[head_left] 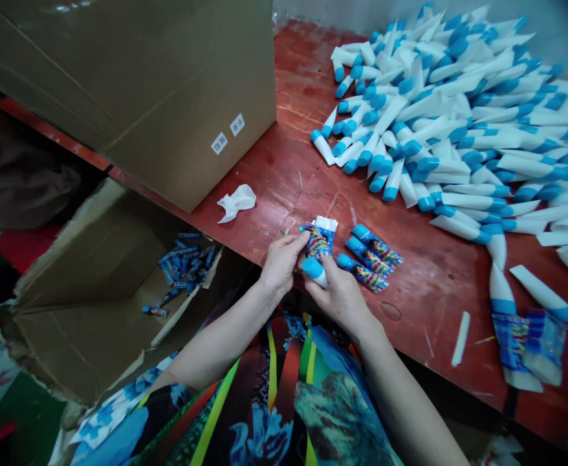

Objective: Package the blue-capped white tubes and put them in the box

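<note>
My left hand (280, 262) and my right hand (338, 296) meet at the near edge of the red table (294, 162). Together they hold a white tube with a blue cap (319, 255), its cap toward me. A colourful printed label is partly wrapped round the tube, and my left fingers pinch that label. My right hand grips the capped end. Right beside the hands lie three labelled tubes (370, 257) on the table. A big pile of plain white tubes with blue caps (458, 110) fills the far right of the table.
A large closed cardboard box (158, 84) stands on the table's left. Below the edge, an open carton (104, 285) holds several labelled tubes (184, 265). A crumpled white scrap (237, 200) lies near the box. Printed label sleeves (526, 336) lie at the right.
</note>
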Action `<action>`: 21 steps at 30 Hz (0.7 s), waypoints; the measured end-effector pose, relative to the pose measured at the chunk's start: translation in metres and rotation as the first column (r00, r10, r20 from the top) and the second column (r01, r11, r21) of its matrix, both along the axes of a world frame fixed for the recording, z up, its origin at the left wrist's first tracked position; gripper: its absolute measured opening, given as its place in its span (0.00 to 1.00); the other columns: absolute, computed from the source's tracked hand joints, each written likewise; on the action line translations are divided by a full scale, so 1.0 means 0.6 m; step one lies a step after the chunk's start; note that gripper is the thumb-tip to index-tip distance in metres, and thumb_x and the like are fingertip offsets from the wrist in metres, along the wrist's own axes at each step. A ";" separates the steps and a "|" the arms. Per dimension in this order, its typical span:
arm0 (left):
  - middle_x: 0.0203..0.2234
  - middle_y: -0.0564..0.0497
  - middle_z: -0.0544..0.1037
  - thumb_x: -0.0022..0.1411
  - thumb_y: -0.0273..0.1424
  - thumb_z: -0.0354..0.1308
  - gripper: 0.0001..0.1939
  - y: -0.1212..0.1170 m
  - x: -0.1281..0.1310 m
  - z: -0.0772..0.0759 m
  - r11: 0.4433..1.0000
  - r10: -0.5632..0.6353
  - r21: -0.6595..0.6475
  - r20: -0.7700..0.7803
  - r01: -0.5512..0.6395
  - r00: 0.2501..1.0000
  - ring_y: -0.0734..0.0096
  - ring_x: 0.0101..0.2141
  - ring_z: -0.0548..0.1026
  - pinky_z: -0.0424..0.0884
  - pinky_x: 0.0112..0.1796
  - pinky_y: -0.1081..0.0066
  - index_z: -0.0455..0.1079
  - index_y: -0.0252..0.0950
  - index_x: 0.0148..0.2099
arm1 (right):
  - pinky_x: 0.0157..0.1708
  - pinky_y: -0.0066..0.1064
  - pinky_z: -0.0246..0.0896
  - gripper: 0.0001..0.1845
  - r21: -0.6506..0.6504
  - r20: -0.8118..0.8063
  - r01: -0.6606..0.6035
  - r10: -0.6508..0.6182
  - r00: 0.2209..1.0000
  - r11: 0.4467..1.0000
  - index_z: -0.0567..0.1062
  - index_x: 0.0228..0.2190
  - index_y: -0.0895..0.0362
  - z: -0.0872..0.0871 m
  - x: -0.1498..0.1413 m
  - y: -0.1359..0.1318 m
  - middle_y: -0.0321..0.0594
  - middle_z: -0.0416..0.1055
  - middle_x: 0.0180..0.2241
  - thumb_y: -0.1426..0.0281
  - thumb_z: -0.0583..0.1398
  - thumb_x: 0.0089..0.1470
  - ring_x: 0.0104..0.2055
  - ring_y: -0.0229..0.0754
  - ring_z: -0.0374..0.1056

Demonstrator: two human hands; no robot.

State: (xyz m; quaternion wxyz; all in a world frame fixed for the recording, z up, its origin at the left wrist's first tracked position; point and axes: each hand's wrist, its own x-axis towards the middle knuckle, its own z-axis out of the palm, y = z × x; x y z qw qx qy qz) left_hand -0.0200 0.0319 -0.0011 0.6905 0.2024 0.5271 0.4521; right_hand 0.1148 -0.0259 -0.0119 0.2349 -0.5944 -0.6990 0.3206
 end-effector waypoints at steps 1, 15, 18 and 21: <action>0.12 0.58 0.64 0.59 0.41 0.70 0.21 0.001 -0.001 0.000 1.000 0.012 -0.002 0.002 -0.012 1.000 0.82 0.14 0.59 0.50 0.18 0.75 0.65 0.35 0.24 | 0.34 0.36 0.69 0.21 -0.011 -0.029 -0.020 0.019 0.999 1.000 0.74 0.54 0.55 0.000 0.001 -0.003 0.45 0.81 0.37 0.64 0.59 0.59 0.36 0.53 0.80; 0.12 0.58 0.65 0.59 0.43 0.69 0.22 0.005 -0.010 -0.009 1.000 0.018 -0.012 -0.030 -0.019 0.999 0.83 0.13 0.58 0.48 0.17 0.75 0.65 0.35 0.25 | 0.39 0.40 0.72 0.27 -0.015 -0.155 0.212 -0.211 0.965 0.977 0.69 0.62 0.51 0.025 0.031 -0.012 0.43 0.81 0.45 0.54 0.53 0.68 0.39 0.49 0.78; 0.14 0.58 0.66 0.59 0.42 0.69 0.21 0.004 -0.007 -0.007 1.000 0.028 -0.002 -0.023 -0.028 0.999 0.83 0.13 0.59 0.48 0.17 0.75 0.66 0.35 0.25 | 0.40 0.41 0.73 0.28 0.035 0.027 0.176 -0.177 0.984 0.984 0.69 0.64 0.52 0.036 0.025 -0.013 0.46 0.81 0.49 0.55 0.54 0.68 0.43 0.54 0.79; 0.13 0.58 0.66 0.60 0.43 0.69 0.22 0.005 -0.006 -0.005 0.999 0.038 0.000 -0.031 -0.038 0.999 0.83 0.13 0.59 0.48 0.17 0.75 0.66 0.34 0.24 | 0.38 0.39 0.74 0.29 0.090 0.152 0.118 -0.131 0.980 0.989 0.68 0.65 0.54 0.042 0.019 -0.014 0.49 0.80 0.52 0.56 0.55 0.68 0.45 0.55 0.80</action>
